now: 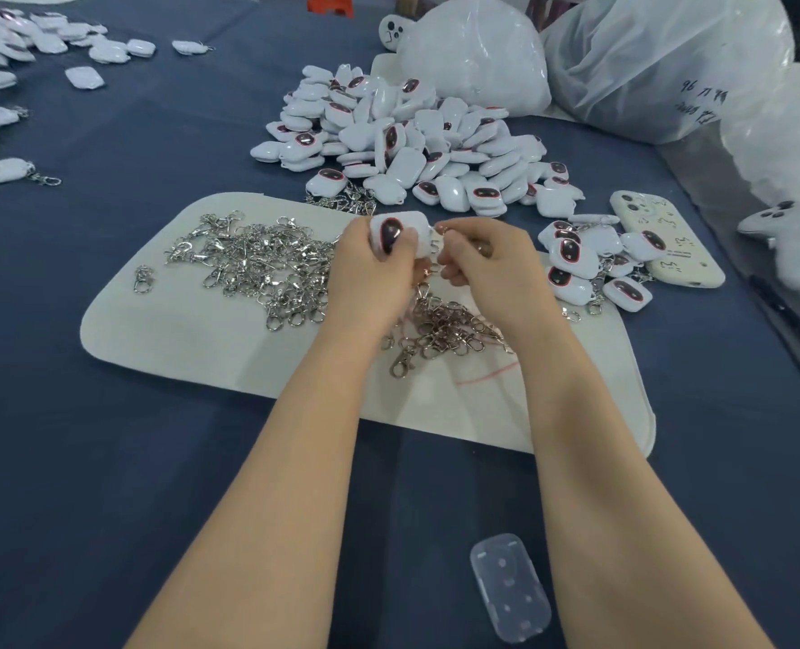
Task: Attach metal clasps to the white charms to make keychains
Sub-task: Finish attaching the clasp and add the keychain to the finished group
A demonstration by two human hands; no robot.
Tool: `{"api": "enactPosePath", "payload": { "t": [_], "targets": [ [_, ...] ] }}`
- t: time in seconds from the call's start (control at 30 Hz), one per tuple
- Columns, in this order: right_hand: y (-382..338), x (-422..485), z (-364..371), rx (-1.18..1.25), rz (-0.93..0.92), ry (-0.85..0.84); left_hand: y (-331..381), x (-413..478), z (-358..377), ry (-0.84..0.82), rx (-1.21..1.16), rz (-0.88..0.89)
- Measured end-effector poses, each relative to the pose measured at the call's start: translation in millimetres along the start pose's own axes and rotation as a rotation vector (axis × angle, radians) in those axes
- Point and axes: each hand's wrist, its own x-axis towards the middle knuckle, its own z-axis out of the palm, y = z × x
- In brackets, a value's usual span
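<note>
White charm (396, 234) sits centre frame over the white mat (201, 348). The left hand (365, 274) has its fingers curled round it, dark face up. Right hand (496, 269) pinches a metal clasp (441, 230) at the charm's right edge; the joint itself is hidden by fingers. Looks mid-attachment. Next move calls for seating the ring fully on the charm's loop, then probably parking it with the clasped charms (576, 264) at right. Loose clasps (257, 260) lie left of the hands, bare charms (403, 138) are heaped above. Plastic bag (660, 63), upper right, carries handwritten digits, maybe "96", the rest unreadable. No brands visible.
</note>
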Motion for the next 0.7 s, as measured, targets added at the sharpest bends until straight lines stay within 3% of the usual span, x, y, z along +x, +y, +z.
{"api": "enactPosePath", "payload": {
  "t": [0.1, 0.2, 0.27, 0.53, 0.7],
  "targets": [
    [-2.2, -0.4, 3.2, 0.324, 0.096, -0.049, 4.5, 2.7, -3.2, 0.005, -0.419, -0.207],
    [-2.3, -1.6, 7.9, 0.284, 0.108, -0.054, 5.9, 3.0, -5.0, -0.007, -0.571, -0.287],
    [-1.8, -2.3, 8.0, 0.178, 0.056, -0.023, 6.9, 2.3, -4.4, -0.019, -0.592, -0.300],
    [-6.9, -2.3, 13.2, 0.243, -0.035, 0.072, 8.1, 1.6, -3.6, -0.087, -0.658, -0.332],
    [-8.5, -3.9, 23.2, 0.127, -0.109, 0.182, 5.9, 0.3, -0.7, -0.087, -0.545, -0.249]
  ]
}}
